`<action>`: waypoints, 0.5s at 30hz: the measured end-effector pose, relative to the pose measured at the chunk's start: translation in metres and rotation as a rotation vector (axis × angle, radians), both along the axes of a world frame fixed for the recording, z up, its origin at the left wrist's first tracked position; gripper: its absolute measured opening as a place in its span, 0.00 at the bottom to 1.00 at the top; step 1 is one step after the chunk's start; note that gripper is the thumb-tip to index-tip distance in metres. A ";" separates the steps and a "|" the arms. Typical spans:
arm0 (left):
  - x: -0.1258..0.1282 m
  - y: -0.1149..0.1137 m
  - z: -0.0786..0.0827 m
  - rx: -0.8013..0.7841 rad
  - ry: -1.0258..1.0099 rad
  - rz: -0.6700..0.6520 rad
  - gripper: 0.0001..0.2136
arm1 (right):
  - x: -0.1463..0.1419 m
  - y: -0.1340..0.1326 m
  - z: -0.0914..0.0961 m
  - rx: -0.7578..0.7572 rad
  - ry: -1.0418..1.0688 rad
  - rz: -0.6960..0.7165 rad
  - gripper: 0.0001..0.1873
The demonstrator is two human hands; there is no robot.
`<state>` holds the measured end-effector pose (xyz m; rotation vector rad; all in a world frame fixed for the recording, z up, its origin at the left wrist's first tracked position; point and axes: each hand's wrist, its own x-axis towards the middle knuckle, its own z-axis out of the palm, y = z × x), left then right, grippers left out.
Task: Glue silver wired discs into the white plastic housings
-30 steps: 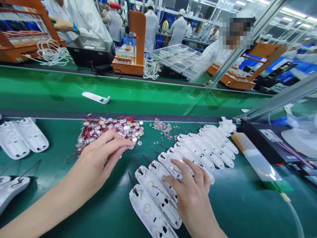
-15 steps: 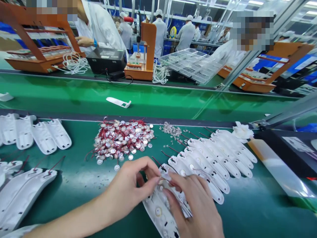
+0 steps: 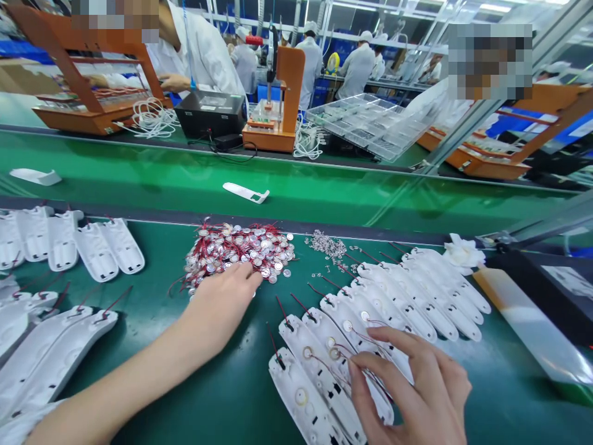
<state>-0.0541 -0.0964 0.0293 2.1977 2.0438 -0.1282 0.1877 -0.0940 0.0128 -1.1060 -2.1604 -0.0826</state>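
Note:
My left hand (image 3: 225, 296) is at the near edge of a pile of small silver discs with red wires (image 3: 241, 247). Its fingers curl down together, and the tips are hidden, so what they hold cannot be made out. Over the row of white plastic shells (image 3: 296, 386), my right hand (image 3: 407, 383) pinches thin wires (image 3: 345, 352) between thumb and forefinger; the other fingers are bent loosely. These wires run from round discs (image 3: 333, 353) set inside the shells. A red wire sticks up from the top end of each near shell.
Tiny clear parts (image 3: 327, 244) lie right of the disc pile. More white shells (image 3: 60, 352) line the left side. A black box (image 3: 532, 290) stands at right. Beyond the green strip (image 3: 185, 179), holding a white cover (image 3: 245, 192), are orange fixtures (image 3: 296, 99) and several co-workers in white.
My left hand has left the shells and moved left to the disc pile. My right hand has shifted slightly right, uncovering the near shells. White covers on the green strip have moved right.

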 end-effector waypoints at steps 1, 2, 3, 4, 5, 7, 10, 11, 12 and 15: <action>-0.004 0.003 -0.004 0.010 0.019 -0.022 0.12 | 0.000 -0.002 0.000 -0.023 0.023 -0.008 0.05; -0.007 0.005 -0.008 0.012 0.022 -0.047 0.12 | 0.000 -0.005 -0.001 -0.044 0.043 -0.008 0.06; -0.009 0.007 -0.012 0.009 0.023 -0.063 0.11 | -0.002 -0.010 -0.003 -0.063 0.062 -0.006 0.06; -0.010 0.007 -0.015 0.004 0.027 -0.069 0.10 | -0.004 -0.015 -0.006 -0.078 0.080 -0.002 0.07; -0.011 0.008 -0.018 0.000 0.029 -0.068 0.09 | -0.007 -0.021 -0.010 -0.090 0.093 0.004 0.07; -0.011 0.008 -0.019 -0.006 0.019 -0.058 0.08 | -0.014 -0.033 -0.019 -0.106 0.104 0.009 0.09; -0.010 0.007 -0.015 -0.020 -0.056 -0.028 0.06 | -0.022 -0.045 -0.030 -0.113 0.092 0.004 0.10; -0.010 0.007 -0.013 -0.008 -0.089 -0.018 0.06 | -0.023 -0.046 -0.032 -0.116 0.086 0.004 0.10; -0.009 0.006 -0.011 0.018 -0.122 -0.015 0.05 | -0.023 -0.047 -0.034 -0.117 0.081 0.006 0.10; -0.007 0.004 -0.006 0.151 -0.198 -0.045 0.05 | -0.023 -0.046 -0.036 -0.114 0.053 0.008 0.10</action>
